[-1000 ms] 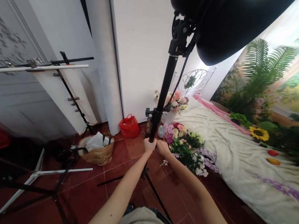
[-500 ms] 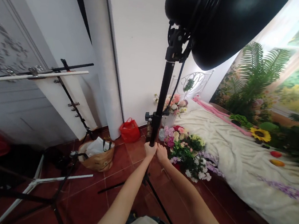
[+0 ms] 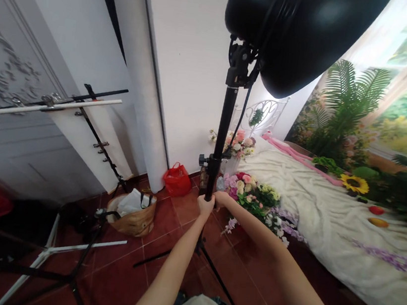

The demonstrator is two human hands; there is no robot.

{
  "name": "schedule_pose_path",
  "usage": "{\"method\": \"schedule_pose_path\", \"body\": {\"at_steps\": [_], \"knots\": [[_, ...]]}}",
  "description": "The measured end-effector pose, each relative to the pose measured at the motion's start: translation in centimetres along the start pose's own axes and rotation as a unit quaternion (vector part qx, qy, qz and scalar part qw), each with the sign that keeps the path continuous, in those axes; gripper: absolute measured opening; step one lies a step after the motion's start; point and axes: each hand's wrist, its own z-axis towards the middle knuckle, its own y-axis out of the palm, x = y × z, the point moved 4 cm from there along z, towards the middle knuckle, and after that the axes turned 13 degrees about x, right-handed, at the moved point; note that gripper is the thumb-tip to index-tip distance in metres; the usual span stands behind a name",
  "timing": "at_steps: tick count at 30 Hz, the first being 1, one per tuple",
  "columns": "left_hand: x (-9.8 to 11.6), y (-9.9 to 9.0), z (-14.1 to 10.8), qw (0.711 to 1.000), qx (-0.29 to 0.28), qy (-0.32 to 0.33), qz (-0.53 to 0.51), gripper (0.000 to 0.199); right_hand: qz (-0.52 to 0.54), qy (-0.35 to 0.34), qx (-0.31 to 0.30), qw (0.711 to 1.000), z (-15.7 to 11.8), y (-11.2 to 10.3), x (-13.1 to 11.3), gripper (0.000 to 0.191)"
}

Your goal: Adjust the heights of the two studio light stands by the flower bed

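Observation:
A black light stand rises in front of me, topped by a large black lamp. My left hand is wrapped round its pole, below a clamp with a side knob. Right beside it, my right hand is at the pole's right side, its fingers bent and partly hidden; what they grip there I cannot make out. The stand's legs spread over the red tiled floor.
At right lies a bed with cream cloth, beside bunched flowers. A red bag and a woven bag stand on the floor. White and black stands fill the lower left.
My right hand has turned and shifted slightly up on the pole, and its forearm has swung up and outward over the flowers. My left hand keeps its hold.

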Motion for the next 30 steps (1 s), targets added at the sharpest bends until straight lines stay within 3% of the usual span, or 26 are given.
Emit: {"method": "schedule_pose_path", "body": {"at_steps": [3,5,9,13,16,20,23,25,27,30], "knots": [[0.3,-0.2,0.0,1.0,0.006,0.012,-0.003,0.028,-0.055,-0.018,0.046,0.997,-2.6,-0.1,1.3,0.014],[0.5,-0.2,0.0,1.0,0.006,0.013,-0.013,0.026,-0.104,-0.072,0.086,0.988,-4.8,0.1,2.3,0.018],[0.8,-0.2,-0.1,0.999,-0.009,-0.005,-0.034,0.025,-0.245,-0.202,0.188,0.929,-9.3,1.4,4.4,0.041],[0.9,-0.2,-0.2,0.999,0.0,-0.008,-0.047,0.026,-0.254,-0.197,0.164,0.933,-12.2,3.5,7.8,0.035],[0.8,-0.1,-0.2,0.998,0.009,-0.007,-0.056,0.027,-0.181,-0.159,0.196,0.95,-13.0,2.9,8.5,0.029],[0.7,0.0,-0.2,0.996,0.006,-0.026,-0.087,0.023,0.026,-0.174,0.311,0.934,-12.8,-0.9,4.2,0.032],[0.9,0.0,-0.3,0.992,-0.001,-0.055,-0.117,0.02,0.119,-0.222,0.313,0.916,-12.3,-2.9,-1.6,0.048],[1.2,-0.1,-0.3,0.988,-0.006,-0.07,-0.135,0.019,0.119,-0.246,0.306,0.912,-12.0,-3.3,-5.3,0.06],[1.5,-0.2,-0.3,0.985,-0.011,-0.076,-0.153,0.017,0.09,-0.24,0.303,0.918,-11.4,-3.0,-7.9,0.055],[1.6,-0.4,-0.1,0.983,-0.022,-0.081,-0.161,0.013,-0.022,-0.183,0.309,0.933,-10.4,-2.2,-9.5,0.043]]}}
